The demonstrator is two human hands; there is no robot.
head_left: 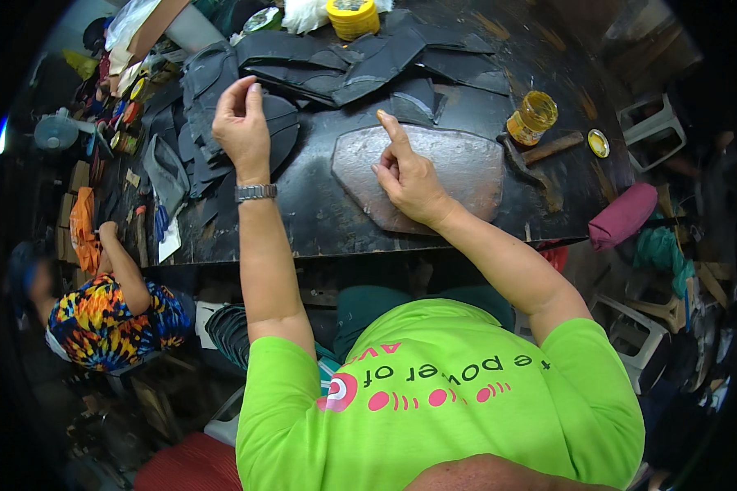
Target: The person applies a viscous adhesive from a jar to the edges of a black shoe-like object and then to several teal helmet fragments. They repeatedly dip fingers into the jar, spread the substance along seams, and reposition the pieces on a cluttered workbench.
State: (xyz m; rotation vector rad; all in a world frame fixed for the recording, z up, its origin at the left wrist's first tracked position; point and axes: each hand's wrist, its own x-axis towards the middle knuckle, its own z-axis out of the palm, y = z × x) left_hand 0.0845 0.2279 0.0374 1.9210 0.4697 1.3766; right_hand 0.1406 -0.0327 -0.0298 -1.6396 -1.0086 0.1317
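Note:
My left hand (244, 131), with a metal-banded watch (255, 192) on its wrist, hangs over a pile of dark, flat, stitched pieces (209, 82) at the left of the table. Its thumb and fingers are pinched closed; anything between them is too hard to make out. Over a worn grey slab (458, 168) is my right hand (411, 176), index finger stretched out and the others loosely curled, holding nothing. Yellowish paste shows on that fingertip, close to more dark pieces (413, 102). An open jar of yellow-brown paste (532, 119) stands right of the slab.
A wooden-handled hammer (553, 147) and a yellow lid (599, 144) lie at the right. A yellow tub (353, 18) stands at the back. At the left, a person in a bright patterned shirt (110, 323) sits by the table edge. A maroon roll (622, 216) juts out at the right corner.

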